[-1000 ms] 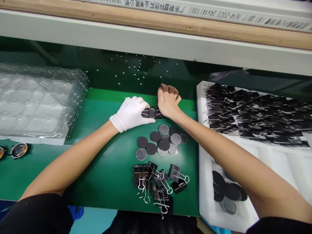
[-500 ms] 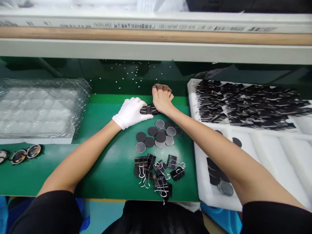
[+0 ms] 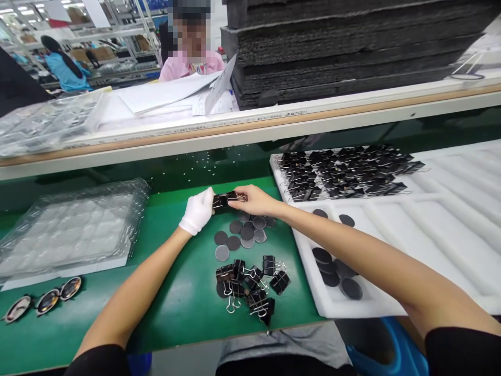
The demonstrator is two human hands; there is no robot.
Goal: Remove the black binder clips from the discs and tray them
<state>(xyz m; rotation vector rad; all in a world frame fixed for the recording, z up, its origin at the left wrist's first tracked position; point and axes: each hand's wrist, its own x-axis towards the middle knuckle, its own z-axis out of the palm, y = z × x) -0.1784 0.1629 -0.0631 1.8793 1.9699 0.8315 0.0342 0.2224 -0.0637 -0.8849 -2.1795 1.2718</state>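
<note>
My left hand (image 3: 198,210), in a white glove, is closed on the left end of a row of black binder clips (image 3: 224,200). At the right end of that row, the fingers of my bare right hand (image 3: 255,200) pinch a clip with wire handles. What the clips clamp is hidden. Just below my hands lies a cluster of round discs (image 3: 247,230), some dark and some clear grey. Nearer the front edge is a loose pile of black binder clips (image 3: 256,282) with silver handles.
Stacked clear plastic trays (image 3: 78,224) lie at left, with round-framed lenses (image 3: 47,302) before them. At right, a white foam tray (image 3: 376,230) holds rows of binder clips (image 3: 344,169) and dark discs (image 3: 351,288). Beyond the ledge sit a person (image 3: 193,65) and black foam stacks (image 3: 352,47).
My view has tilted up, bringing the area beyond the ledge into sight. My right hand has turned from a curled, raised pose to gripping the right end of the clips.
</note>
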